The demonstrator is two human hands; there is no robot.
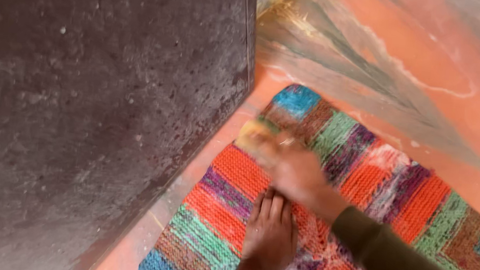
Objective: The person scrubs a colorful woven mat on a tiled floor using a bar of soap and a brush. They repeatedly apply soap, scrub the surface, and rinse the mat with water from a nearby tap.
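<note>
Your left hand [269,233] lies flat on the woven mat [375,181]; beyond it, your blurred right hand [292,168] has its grip around a yellow sponge [253,131].

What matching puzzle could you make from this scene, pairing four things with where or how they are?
Things:
1. dark slab
2. woven mat
3. left hand
4. yellow thing

Descriptions:
a. pressed flat on the mat, fingers spread little
b. at the fingertips of the blurred right hand
c. speckled, filling the left of the view
d. many-coloured, lying on the orange floor

Pairs: 1-c, 2-d, 3-a, 4-b
</note>
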